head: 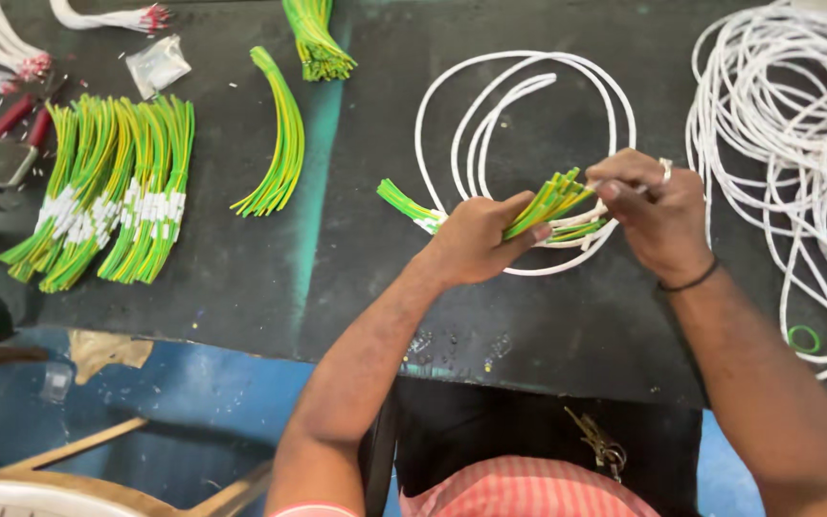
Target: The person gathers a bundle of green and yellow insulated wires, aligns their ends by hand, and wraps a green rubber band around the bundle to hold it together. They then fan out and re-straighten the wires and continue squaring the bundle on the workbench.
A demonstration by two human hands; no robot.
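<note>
Head view: both hands work one bundle of green-and-yellow wires above the dark worktop.
Left hand has its grip closed round the bundle's middle; right hand pinches its fanned ends. Coiled white cable lies beneath.

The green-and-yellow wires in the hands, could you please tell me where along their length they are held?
The left hand grips the green-and-yellow wire bundle around its middle; the right hand pinches its fanned-out upper ends.

Wire bundle in hands over cable coil; bundled wires far left; cable heap right.
</note>
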